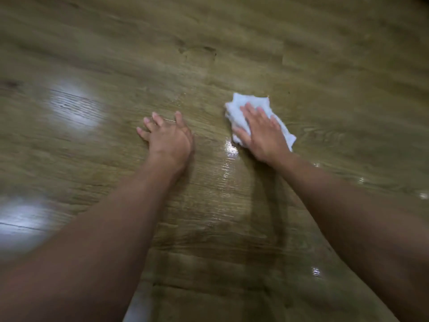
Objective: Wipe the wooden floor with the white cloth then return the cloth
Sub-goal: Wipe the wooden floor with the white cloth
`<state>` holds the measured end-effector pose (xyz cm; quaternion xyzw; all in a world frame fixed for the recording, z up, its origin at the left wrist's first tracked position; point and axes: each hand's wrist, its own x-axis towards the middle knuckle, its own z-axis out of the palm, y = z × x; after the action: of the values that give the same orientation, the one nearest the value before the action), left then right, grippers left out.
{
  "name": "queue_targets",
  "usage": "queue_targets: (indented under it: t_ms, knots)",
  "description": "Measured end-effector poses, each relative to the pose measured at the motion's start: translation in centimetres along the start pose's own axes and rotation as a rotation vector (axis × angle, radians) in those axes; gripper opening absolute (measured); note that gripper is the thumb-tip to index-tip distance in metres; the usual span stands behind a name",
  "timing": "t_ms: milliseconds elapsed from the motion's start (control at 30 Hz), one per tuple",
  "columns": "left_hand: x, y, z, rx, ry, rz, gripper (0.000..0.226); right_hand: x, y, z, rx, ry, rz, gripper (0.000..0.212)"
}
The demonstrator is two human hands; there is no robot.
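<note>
Fingers [249, 111] of my right hand [262, 133]: straight, splayed, pressing flat on the cloth [240, 105]. No pinch, no curl round it, palm load only. That suits wiping: more contact area, and the cloth slides with the hand. Cloth is bunched, on the floor [325, 54] at about 2 o'clock from frame centre. White edges stick out past my fingertips at 12 and past the little-finger side at 4.

Left hand [167, 135]: at 10 o'clock, released and spread, flat on bare boards, holding nothing. Reads as a prop: it takes my weight so the right arm is free to stroke.

Wet streak [229, 159] shines between the arms, running from the cloth toward 6. My guess: that strip is done, and the dry-looking boards from 12 to 3 are not. Light patches [74, 108] at 9 look like glare, not water.

Status: mid-wipe. Return step not started; drop-off spot not in view. Risk: wet boards near the left palm could let it slip. Frame is blurred, fine detail unclear.
</note>
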<state>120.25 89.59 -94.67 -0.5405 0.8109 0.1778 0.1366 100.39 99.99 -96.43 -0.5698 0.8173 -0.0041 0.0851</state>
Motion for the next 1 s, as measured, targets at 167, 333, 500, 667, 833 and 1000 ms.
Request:
queue_targets:
  t_ms: [167, 333, 500, 667, 833, 1000]
  knots:
    - [-0.6, 0.6, 0.6, 0.045, 0.011, -0.016, 0.067, -3.1, -4.0, 1.4, 0.084, 0.084, 0.096, 0.066]
    - [-0.5, 2.3, -0.7, -0.051, -0.054, -0.123, 0.063, -10.1, -0.9, 1.6, -0.095, 0.000, -0.402, 0.067]
    - [-2.0, 2.4, 1.1, -0.003, 0.107, 0.097, 0.058, -1.7, 5.3, 0.2, 0.008, 0.029, 0.051, 0.065]
    - [-2.9, 6.7, 2.6, 0.044, 0.171, 0.365, 0.059, -5.2, 1.2, 1.4, 0.102, 0.123, 0.198, 0.059]
    - [-2.8, 9.0, 2.1, 0.178, -0.012, 0.451, 0.092, -11.6, 6.2, 1.4, -0.004, 0.076, -0.139, 0.065]
    - [-3.4, 12.1, -0.1, 0.499, -0.134, 0.414, 0.120, -3.9, 13.5, -0.3, 0.070, 0.045, 0.179, 0.067]
